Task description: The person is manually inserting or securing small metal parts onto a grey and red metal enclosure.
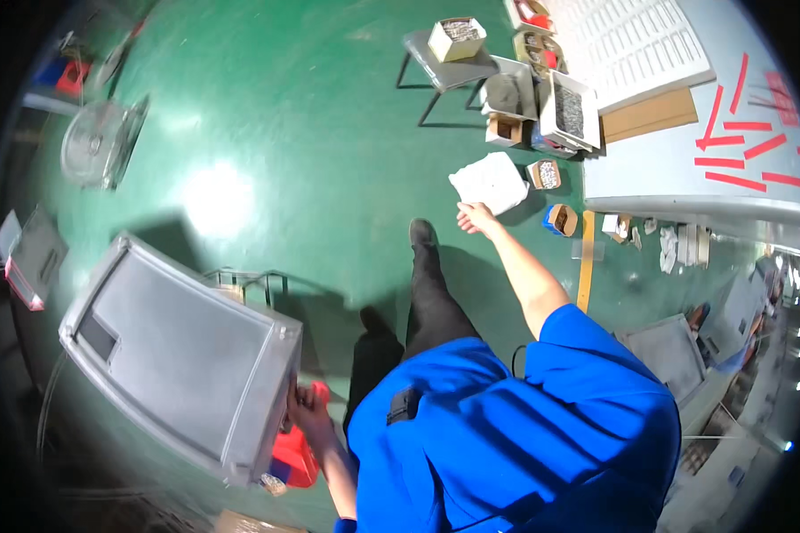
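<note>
At the lower left, my left hand (pixel 307 414) grips the side edge of a large grey plastic housing (pixel 187 342) with a recessed panel and a small dark rectangular opening. Its fingertips are partly hidden against that side. A red plastic container (pixel 299 457) shows behind my left wrist. My right arm reaches forward, and my right hand (pixel 477 218) is loosely curled with its fingers a little apart, nothing visible in it. Just beyond it, in line with my fingers, lies a white plastic-wrapped bundle (pixel 491 182); I cannot tell whether they touch.
Ahead stands a small grey stool (pixel 449 69) bearing a carton (pixel 458 40) of small parts. White bins (pixel 571 111) and small open boxes (pixel 560 219) line the right side beside a pale worktable (pixel 649 182) with red strips. A transparent rounded casing (pixel 98 147) is at the left.
</note>
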`<state>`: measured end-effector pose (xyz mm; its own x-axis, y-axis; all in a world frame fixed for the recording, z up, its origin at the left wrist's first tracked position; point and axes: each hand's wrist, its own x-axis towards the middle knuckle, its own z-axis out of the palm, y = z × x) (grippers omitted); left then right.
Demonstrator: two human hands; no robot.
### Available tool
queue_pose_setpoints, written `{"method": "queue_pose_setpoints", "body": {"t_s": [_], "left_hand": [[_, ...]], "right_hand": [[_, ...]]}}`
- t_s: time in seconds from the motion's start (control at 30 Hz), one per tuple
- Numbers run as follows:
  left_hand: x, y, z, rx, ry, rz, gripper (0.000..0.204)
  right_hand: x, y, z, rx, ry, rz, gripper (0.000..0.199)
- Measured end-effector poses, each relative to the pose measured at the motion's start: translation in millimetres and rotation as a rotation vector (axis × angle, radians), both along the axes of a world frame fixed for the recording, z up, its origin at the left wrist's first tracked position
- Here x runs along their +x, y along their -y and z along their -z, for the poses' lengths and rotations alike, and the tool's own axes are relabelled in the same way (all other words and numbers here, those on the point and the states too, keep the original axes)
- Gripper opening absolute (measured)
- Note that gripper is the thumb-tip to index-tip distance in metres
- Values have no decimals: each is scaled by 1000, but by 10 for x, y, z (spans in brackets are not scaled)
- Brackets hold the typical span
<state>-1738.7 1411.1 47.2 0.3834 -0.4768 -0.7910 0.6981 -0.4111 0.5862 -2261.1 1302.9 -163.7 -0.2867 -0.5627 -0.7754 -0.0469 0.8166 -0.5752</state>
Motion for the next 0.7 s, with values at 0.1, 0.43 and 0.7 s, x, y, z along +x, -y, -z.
{"method": "queue_pose_setpoints", "body": {"t_s": [0.1,0.43,0.7], "left_hand": [[-180,362,209,102,110,-51,34],[-897,1021,598,349,323,-34,39],[-951,1020,1088,523,314,-7,21]], "right_hand": [[-564,719,532,-58,1,198,49],[-2066,3214,1739,-334,185,729,83],[-2280,3961,2388,-669,284,1342,49]]}}
